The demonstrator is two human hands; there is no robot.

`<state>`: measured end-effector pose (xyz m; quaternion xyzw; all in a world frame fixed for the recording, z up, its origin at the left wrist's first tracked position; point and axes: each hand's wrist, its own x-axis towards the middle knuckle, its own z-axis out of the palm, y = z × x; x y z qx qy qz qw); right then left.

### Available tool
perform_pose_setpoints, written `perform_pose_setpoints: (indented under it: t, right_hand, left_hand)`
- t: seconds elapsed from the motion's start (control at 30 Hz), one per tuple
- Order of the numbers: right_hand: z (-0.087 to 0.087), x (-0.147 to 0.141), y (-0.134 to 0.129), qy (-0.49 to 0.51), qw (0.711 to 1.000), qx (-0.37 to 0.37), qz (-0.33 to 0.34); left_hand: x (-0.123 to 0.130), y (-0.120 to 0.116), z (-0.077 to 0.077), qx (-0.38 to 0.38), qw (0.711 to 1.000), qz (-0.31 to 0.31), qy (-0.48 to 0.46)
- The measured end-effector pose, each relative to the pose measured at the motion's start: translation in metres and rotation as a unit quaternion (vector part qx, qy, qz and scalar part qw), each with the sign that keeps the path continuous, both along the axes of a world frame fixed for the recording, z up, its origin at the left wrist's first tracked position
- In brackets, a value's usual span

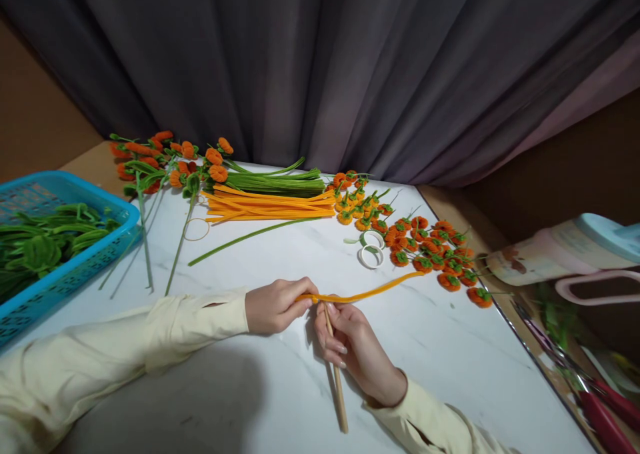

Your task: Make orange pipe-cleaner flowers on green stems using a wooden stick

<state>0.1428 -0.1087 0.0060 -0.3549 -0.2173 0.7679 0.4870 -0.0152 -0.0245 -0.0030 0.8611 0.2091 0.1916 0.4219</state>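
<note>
My left hand (280, 306) is closed, pinching an orange pipe cleaner (380, 292) near its left end. The pipe cleaner's long free part runs off to the right. Between the fingers of my right hand (350, 337) is a thin wooden stick (339, 391), slanting down toward me. The stick's upper tip meets the pipe cleaner close to my left fingertips; whether it is looped round the stick is too small to tell. Beyond my hands lie a bundle of orange pipe cleaners (270, 205), a green bundle (280, 183) and a single green pipe cleaner (250, 241).
A blue basket (131, 219) of green leaf shapes stands at left. Small orange pumpkin-like pieces (430, 246) spread at right near two white tape rolls (371, 257). Orange flowers (218, 173) lie at back left. A tumbler (555, 249) and red-handled pliers (600, 414) are far right.
</note>
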Motion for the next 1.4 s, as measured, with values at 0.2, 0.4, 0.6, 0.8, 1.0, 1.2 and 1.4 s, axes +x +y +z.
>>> perform_pose_setpoints:
  t: [0.2, 0.4, 0.6, 0.8, 1.0, 1.2, 1.4]
  right_hand:
    - [-0.002, 0.001, -0.001, 0.003, 1.000, 0.000, -0.009]
    - [-0.004, 0.001, -0.002, 0.000, 1.000, -0.004, -0.029]
    - [-0.004, 0.002, -0.002, 0.000, 1.000, 0.002, -0.016]
    - [-0.003, -0.001, -0.003, -0.015, 0.999, 0.028, 0.006]
    - [-0.005, -0.004, -0.004, -0.028, 0.998, 0.047, 0.041]
    - [-0.008, -0.005, -0.004, -0.031, 0.996, 0.062, 0.052]
    - [-0.008, -0.004, -0.004, -0.028, 0.996, 0.074, 0.050]
  left_hand:
    - [-0.001, -0.002, 0.002, 0.032, 0.999, 0.017, -0.025]
    - [0.000, 0.001, -0.006, 0.097, 0.991, 0.025, -0.088]
    - [0.000, 0.003, -0.016, 0.108, 0.987, 0.048, -0.107]
    - [0.001, -0.001, -0.012, 0.032, 0.993, 0.094, -0.064]
    - [0.002, 0.003, -0.019, 0.158, 0.980, 0.049, -0.107]
    - [0.002, 0.002, -0.021, 0.201, 0.972, 0.051, -0.108]
    - [0.003, 0.001, -0.014, 0.213, 0.967, 0.053, -0.126]
